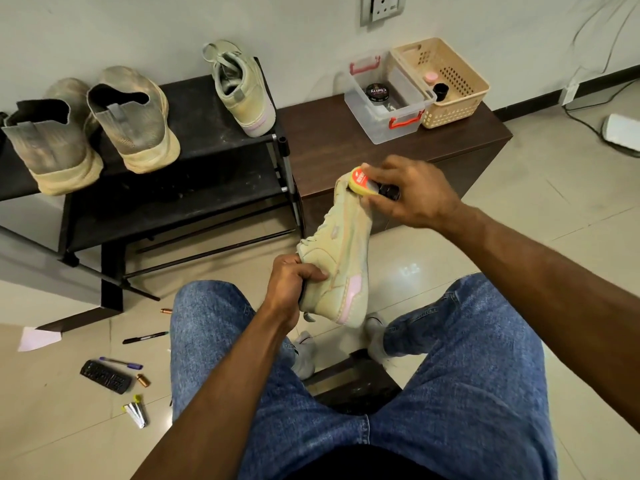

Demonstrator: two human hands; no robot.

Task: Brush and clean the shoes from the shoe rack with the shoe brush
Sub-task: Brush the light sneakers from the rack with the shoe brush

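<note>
We note the left hand [289, 282] gripping the beige sneaker [337, 258] at its collar, toe pointing away. Right hand [403, 192] holds the yellow shoe brush [360, 183] pressed against the toe.

On the top shelf of the black metal shoe rack [207, 109] stand a pair of grey knit slip-on shoes [93, 126] at the left and a single pale green lace-up sneaker [242, 88] at the right end. Just right of the rack is the dark brown wooden counter [332, 147], carrying a clear plastic box with red handles [384, 98] and, touching it on the right, a beige perforated plastic basket [446, 81]. A black round tin [378, 92] lies in the box. In front of the rack, on the floor, lie a black remote control [105, 376] and pens.
</note>
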